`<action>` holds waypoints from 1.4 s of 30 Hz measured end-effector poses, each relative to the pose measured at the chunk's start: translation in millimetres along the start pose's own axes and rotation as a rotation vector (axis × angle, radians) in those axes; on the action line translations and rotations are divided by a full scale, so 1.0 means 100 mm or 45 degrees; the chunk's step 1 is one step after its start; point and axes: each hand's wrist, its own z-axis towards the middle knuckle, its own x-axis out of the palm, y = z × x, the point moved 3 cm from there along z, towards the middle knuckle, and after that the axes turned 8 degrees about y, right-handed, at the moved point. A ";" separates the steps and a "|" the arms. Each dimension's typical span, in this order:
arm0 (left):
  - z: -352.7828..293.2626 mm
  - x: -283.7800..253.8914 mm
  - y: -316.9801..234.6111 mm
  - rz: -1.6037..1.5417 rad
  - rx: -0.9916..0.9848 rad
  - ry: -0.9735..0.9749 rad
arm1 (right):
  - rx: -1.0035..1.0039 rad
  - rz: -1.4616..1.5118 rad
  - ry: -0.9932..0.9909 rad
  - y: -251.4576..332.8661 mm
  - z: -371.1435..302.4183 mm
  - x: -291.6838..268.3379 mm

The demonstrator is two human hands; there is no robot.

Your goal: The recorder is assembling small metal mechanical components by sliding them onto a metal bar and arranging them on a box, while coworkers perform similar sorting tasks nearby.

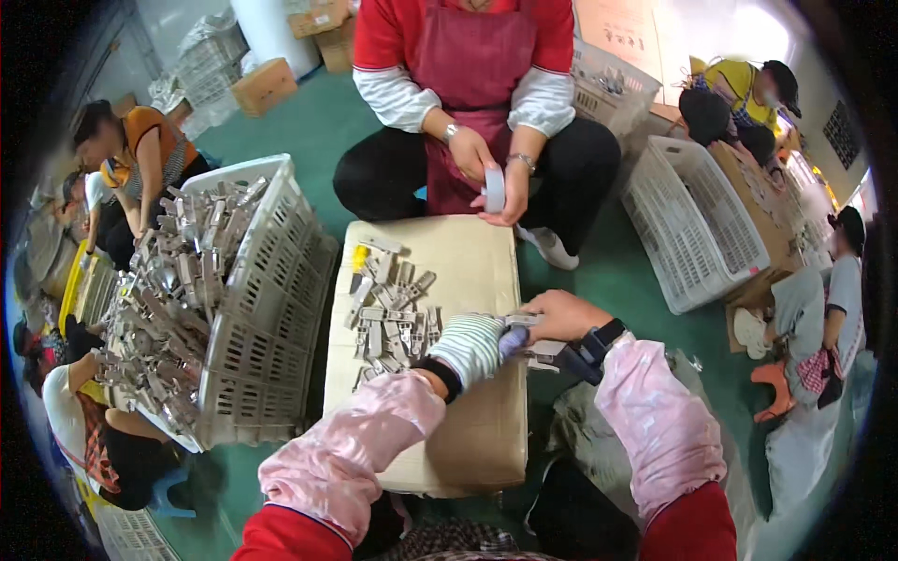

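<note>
My left hand (470, 344), in a green-and-white striped glove with purplish fingertips, is closed at the right edge of a cardboard-topped work surface (468, 430). Against it, my right hand (564, 316), bare with a black band at the wrist, pinches a small grey metal hinge-like part (522, 320). Both hands meet on this part, and my fingers hide much of it. Just below them another metal piece (544, 355) shows, partly covered. Several similar grey metal parts (393, 313) lie in a loose pile left of my gloved hand, with a yellow item (359, 257) at the pile's far end.
A white slatted crate (267, 318), heaped with metal parts, stands close on the left. Across the surface a seated person (477, 65) in a maroon apron holds a whitish roll (494, 191). Another white crate (697, 224) stands at right. Other people sit working along both sides.
</note>
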 end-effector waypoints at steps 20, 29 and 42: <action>0.17 0.13 0.23 0.221 0.092 0.092 | 0.054 -0.790 -0.665 0.39 -0.35 0.43; 0.27 0.10 0.37 0.238 -0.020 0.064 | 0.067 -0.513 -0.393 0.23 -0.03 0.10; 0.24 0.02 0.22 0.127 -0.141 0.009 | 0.140 -0.258 -0.040 0.09 0.21 -0.11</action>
